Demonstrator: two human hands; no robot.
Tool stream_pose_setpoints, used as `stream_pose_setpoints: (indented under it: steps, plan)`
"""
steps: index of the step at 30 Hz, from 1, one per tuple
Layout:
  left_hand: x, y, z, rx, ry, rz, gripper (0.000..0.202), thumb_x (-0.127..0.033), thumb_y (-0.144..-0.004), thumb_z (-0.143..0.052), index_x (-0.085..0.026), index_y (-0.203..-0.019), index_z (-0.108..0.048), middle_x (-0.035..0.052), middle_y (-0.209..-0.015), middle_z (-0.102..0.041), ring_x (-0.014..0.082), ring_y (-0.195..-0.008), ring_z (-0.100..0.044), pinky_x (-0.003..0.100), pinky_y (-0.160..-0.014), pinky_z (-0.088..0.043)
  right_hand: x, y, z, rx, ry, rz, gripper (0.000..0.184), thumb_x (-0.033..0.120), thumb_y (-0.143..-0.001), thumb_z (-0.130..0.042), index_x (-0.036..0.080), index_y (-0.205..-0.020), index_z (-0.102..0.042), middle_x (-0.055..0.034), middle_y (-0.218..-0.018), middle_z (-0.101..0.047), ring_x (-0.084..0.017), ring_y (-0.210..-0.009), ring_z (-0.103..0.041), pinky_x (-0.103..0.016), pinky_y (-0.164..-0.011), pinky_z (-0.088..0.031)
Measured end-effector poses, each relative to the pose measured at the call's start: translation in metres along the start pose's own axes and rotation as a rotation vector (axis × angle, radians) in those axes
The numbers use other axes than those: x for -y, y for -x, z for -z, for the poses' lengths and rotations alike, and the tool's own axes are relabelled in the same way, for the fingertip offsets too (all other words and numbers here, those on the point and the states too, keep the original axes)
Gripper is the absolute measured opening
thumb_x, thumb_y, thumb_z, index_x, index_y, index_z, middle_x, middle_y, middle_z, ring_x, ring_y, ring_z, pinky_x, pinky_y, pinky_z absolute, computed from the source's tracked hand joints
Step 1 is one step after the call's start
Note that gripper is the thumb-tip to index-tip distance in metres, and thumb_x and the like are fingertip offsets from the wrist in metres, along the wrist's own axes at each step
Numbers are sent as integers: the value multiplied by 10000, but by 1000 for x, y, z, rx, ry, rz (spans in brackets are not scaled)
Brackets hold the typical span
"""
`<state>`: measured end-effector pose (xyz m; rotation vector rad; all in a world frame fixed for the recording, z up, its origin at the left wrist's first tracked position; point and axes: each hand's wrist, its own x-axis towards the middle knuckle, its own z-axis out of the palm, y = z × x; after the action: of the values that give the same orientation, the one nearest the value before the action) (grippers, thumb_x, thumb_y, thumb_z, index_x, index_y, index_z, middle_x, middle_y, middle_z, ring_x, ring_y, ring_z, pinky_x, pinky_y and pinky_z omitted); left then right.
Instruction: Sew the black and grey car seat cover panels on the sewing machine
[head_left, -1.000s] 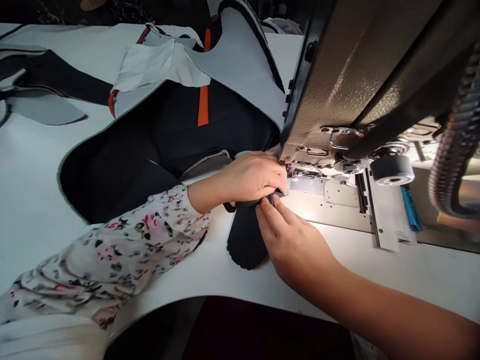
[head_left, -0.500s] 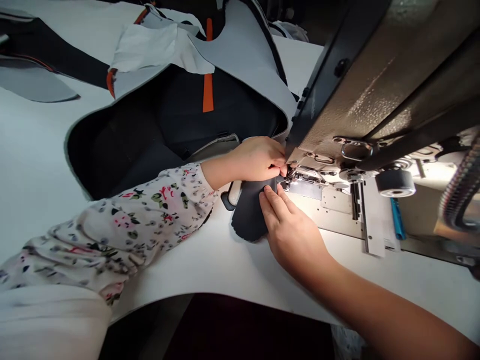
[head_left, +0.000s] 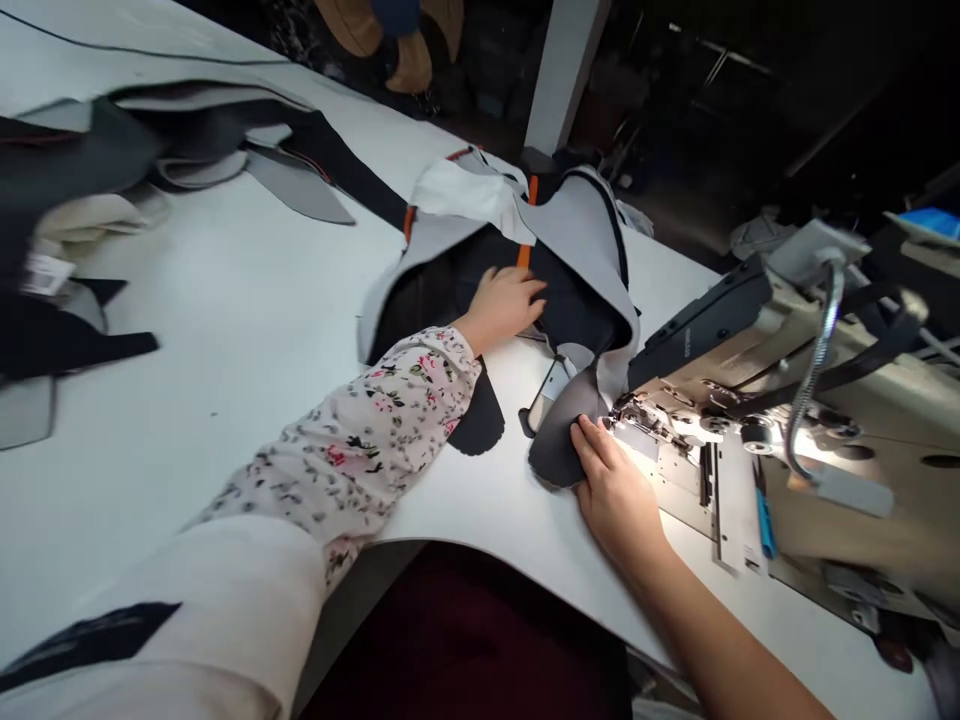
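My right hand (head_left: pixel 619 490) lies with its fingers stretched out on a dark fabric flap (head_left: pixel 559 435), beside the lit needle area of a sewing machine (head_left: pixel 694 330). The flap joins a larger grey and black sewn fabric piece (head_left: pixel 574 235) with orange strips, which spreads over the table behind it. Over the black inside of that piece is my left hand (head_left: pixel 504 308), fingers apart and holding nothing; whether it touches the fabric I cannot tell. A second dark rounded flap (head_left: pixel 480 415) shows below my left wrist.
More black and grey fabric pieces (head_left: pixel 202 135) lie along the left of the white table (head_left: pixel 247 330). A bent metal-necked lamp (head_left: pixel 817 330) stands in front of the machine arm. A blue tool (head_left: pixel 765 525) lies on the machine bed. Behind the table rises a pale post (head_left: pixel 566 75).
My left hand has left the needle area, moving back and left over the fabric, and its fingers have opened. My right hand stays on the flap. The view has swung, showing more table.
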<state>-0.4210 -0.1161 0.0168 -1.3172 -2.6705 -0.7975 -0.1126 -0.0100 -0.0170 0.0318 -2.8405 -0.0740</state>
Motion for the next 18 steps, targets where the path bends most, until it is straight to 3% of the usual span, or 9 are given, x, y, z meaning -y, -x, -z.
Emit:
stream_pose_setpoints:
  steps: [2, 5, 9, 12, 14, 16, 18]
  plan:
    - [26, 12, 7, 72, -46, 140, 562, -456, -1023, -386, -252, -1529, -521, 86, -1650, -391, 356, -1549, -282, 661, -1259, -140, 1, -3, -4, -29, 22, 5, 556, 67, -867, -489, 65, -1409, -613, -186, -1486, -585, -346, -1382, -560, -461, -1091, -569]
    - [50, 36, 15, 106, -98, 173, 605, -423, -1004, -401, -265, -1587, -437, 60, -1700, -291, 363, -1584, -195, 634, -1271, -137, 9, -4, -4, -78, 36, 56, 553, 32, -822, -472, 9, -1346, -648, -234, -1407, -634, -369, -1343, -591, -495, -1079, -571]
    - [67, 82, 37, 108, -190, 231, 645, -386, -978, -414, -246, -1608, -403, 63, -1707, -270, 414, -1576, -197, 616, -1270, -167, 57, 12, 5, -119, -22, 237, 553, 47, -766, -491, 14, -1279, -693, -201, -1340, -690, -335, -1346, -594, -438, -1093, -564]
    - [91, 139, 64, 131, -257, 229, 660, -368, -961, -412, -224, -1605, -409, 74, -1705, -273, 421, -1565, -230, 585, -1263, -221, 118, 30, 16, -110, -256, 417, 500, 143, -867, -497, 17, -1324, -657, -191, -1372, -673, -310, -1388, -558, -432, -1152, -504]
    - [114, 189, 84, 171, -278, 201, 675, -369, -937, -410, -206, -1591, -435, 81, -1697, -290, 415, -1571, -217, 558, -1260, -259, 151, 39, 29, -103, -489, 543, 419, 216, -974, -462, 52, -1301, -667, -157, -1319, -713, -236, -1329, -616, -370, -1211, -418]
    - [138, 240, 108, 187, -286, 186, 695, -400, -920, -404, -195, -1583, -449, 88, -1693, -295, 412, -1568, -227, 562, -1256, -278, 164, 45, 46, -66, -691, 591, 378, 294, -1041, -459, 102, -1282, -678, -114, -1276, -741, -166, -1282, -649, -278, -1212, -382]
    - [156, 281, 134, 219, -293, 194, 702, -446, -919, -391, -212, -1578, -458, 85, -1670, -353, 378, -1542, -322, 519, -1243, -334, 158, 51, 62, -39, -837, 466, 369, 364, -1045, -515, 143, -1291, -679, -105, -1266, -748, -166, -1297, -638, -264, -1167, -440]
